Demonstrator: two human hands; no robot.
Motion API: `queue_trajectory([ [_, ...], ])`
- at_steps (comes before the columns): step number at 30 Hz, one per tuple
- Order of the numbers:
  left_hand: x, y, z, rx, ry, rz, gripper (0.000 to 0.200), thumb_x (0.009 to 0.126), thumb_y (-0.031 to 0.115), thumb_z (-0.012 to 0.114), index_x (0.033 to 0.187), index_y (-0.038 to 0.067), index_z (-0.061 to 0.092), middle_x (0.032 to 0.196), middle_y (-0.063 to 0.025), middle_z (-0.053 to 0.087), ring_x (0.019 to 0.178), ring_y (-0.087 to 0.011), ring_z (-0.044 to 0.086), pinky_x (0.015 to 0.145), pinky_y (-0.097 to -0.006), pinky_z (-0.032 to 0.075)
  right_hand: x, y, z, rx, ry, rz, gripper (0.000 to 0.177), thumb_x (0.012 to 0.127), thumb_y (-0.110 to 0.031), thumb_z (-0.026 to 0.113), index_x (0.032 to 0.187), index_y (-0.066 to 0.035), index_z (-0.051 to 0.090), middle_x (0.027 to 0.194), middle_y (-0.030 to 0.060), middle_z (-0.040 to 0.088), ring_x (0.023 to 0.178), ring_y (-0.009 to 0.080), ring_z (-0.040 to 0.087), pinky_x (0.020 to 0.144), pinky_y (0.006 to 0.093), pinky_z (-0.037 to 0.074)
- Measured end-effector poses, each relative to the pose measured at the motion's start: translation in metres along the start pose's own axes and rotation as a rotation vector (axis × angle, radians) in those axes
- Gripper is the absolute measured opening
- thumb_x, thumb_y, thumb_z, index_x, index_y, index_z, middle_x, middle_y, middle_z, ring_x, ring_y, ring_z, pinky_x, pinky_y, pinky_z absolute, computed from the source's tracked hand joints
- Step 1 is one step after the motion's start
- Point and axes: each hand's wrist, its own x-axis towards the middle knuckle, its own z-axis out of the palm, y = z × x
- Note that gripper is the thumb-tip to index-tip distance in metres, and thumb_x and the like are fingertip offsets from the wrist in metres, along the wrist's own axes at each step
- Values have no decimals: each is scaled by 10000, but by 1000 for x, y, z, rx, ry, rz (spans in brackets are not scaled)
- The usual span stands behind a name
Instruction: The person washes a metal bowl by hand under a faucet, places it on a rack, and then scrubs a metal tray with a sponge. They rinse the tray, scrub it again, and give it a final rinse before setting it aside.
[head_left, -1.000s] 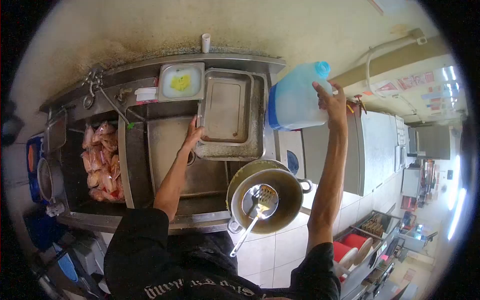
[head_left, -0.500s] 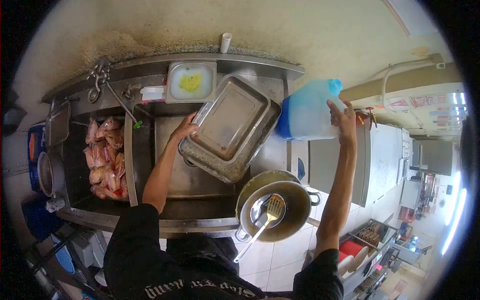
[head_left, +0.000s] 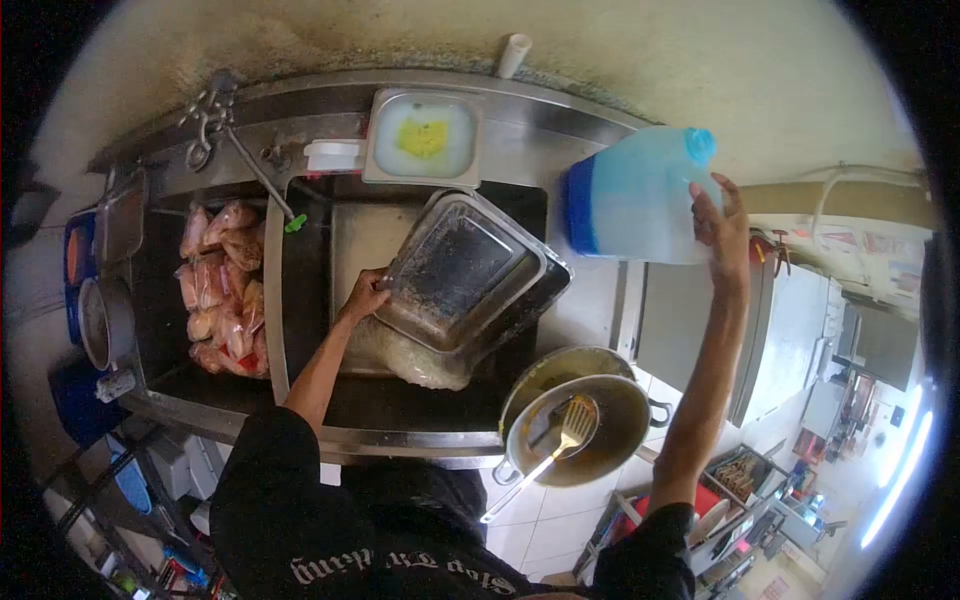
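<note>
My left hand [head_left: 366,293] is closed on the left edge of a rectangular metal pan [head_left: 455,275], held tilted over the sink basin. A second, darker rim shows along the pan's right side, and a pale, wet-looking, rounded thing [head_left: 430,365] shows below it, partly hidden. My right hand [head_left: 726,228] has its fingers curled at the handle side of a large translucent plastic jug [head_left: 635,210] with dark blue liquid low in it. The jug stands on the steel counter right of the basin.
Bagged raw meat [head_left: 225,290] fills the left basin. A small steel container [head_left: 425,180] with whitish liquid and a yellow sponge sits behind the sink, near the faucet [head_left: 210,130]. At the front right, a pot [head_left: 625,430] holds a slotted spatula [head_left: 575,425].
The metal pan has tilted and swung lower, its face now darker, and the pale thing beneath has come into view. My right hand stays by the jug. The whole view has shifted slightly.
</note>
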Motion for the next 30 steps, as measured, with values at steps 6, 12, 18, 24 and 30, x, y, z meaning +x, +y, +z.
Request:
queue_trajectory([
  [6, -26, -64, -43, 354, 137, 76, 109, 711, 33, 520, 609, -7, 510, 466, -50, 378, 417, -113, 341, 425, -319, 271, 17, -2, 10, -96, -19, 7, 473, 741, -237, 670, 1100, -41, 433, 621, -33, 429, 494, 38, 359, 435, 182, 257],
  [12, -67, -1, -43, 424, 83, 128, 233, 781, 50, 522, 989, -28, 596, 1129, -197, 524, 1033, -299, 516, 856, -382, 409, -1, -14, 5, -57, -228, -103, 524, 798, -237, 587, 1224, -24, 370, 925, 68, 564, 727, 78, 499, 607, 212, 422],
  [18, -99, -8, 7, 744, 153, 642, 96, 725, 22, 580, 803, -12, 624, 1227, -184, 408, 1131, -351, 404, 895, -472, 368, 16, 26, -4, -364, 73, -240, 517, 595, -367, 706, 1037, -142, 561, 966, 109, 574, 855, 169, 565, 805, 321, 447],
  [24, -107, -4, -2, 1111, 161, 653, 96, 643, -10, 607, 726, 38, 607, 1211, -158, 430, 1181, -366, 342, 925, -534, 300, 8, 15, 11, -327, 598, -168, 606, 573, -540, 692, 879, -35, 555, 921, 189, 557, 961, 315, 503, 855, 383, 387],
  [30, -105, 13, -8, 1171, 127, 736, 78, 644, 54, 619, 717, 48, 593, 1240, -133, 415, 1212, -380, 293, 939, -549, 258, -33, -2, 59, -398, 1077, -543, 450, 718, -257, 595, 1008, 35, 414, 1095, 283, 374, 1096, 422, 331, 932, 497, 258],
])
